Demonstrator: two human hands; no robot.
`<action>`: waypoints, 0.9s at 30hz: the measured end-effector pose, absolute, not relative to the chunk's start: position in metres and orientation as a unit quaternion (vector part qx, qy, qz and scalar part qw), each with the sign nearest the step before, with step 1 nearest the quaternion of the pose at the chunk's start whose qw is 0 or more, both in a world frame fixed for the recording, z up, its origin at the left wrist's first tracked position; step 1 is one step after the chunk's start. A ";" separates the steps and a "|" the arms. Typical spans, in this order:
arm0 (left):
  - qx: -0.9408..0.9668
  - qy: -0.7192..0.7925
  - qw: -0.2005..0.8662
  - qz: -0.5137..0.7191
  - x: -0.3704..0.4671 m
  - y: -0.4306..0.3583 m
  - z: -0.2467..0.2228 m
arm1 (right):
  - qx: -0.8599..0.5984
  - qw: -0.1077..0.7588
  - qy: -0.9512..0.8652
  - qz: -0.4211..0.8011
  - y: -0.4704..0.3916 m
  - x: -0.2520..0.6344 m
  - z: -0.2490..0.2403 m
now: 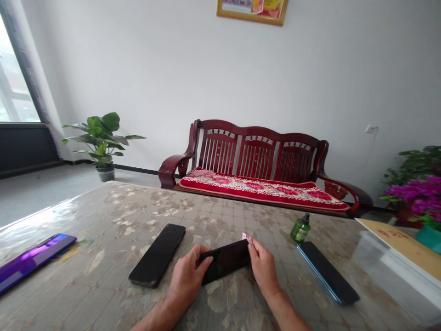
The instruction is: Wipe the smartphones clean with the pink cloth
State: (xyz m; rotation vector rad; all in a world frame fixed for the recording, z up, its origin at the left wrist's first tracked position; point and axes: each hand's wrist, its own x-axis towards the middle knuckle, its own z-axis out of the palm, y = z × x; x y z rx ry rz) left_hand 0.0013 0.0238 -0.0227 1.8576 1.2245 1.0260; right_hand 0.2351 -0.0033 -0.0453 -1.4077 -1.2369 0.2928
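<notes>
Between my hands a black smartphone (225, 261) is held tilted above the table, its dark screen towards me. My left hand (189, 271) is closed around the phone's left end, with the thumb lying on the front. At the other end, the fingers of my right hand (263, 264) pinch a small pinkish-white piece (245, 236), perhaps cloth or paper, against the phone's upper right corner. To the left lies another black phone (158, 255), flat on the table. A dark phone with a blue edge (327, 273) lies to the right of my right hand.
A glossy purple phone (32, 262) lies at the far left of the patterned tabletop (103, 216). A green spray bottle (301, 229) stands at the right, near a clear plastic box (386, 271) with a tan card (401, 241) on it. Behind the table is a wooden bench (258, 151).
</notes>
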 end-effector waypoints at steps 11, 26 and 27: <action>0.650 0.420 0.464 0.430 0.006 0.025 -0.025 | -0.577 0.614 -0.502 0.196 -0.004 0.234 -0.035; 0.361 0.277 0.832 0.317 0.026 -0.022 -0.010 | -0.531 0.701 -0.393 0.269 -0.007 0.218 -0.031; 0.344 0.275 0.842 0.313 0.028 -0.024 -0.009 | -0.530 0.697 -0.397 0.275 -0.009 0.215 -0.030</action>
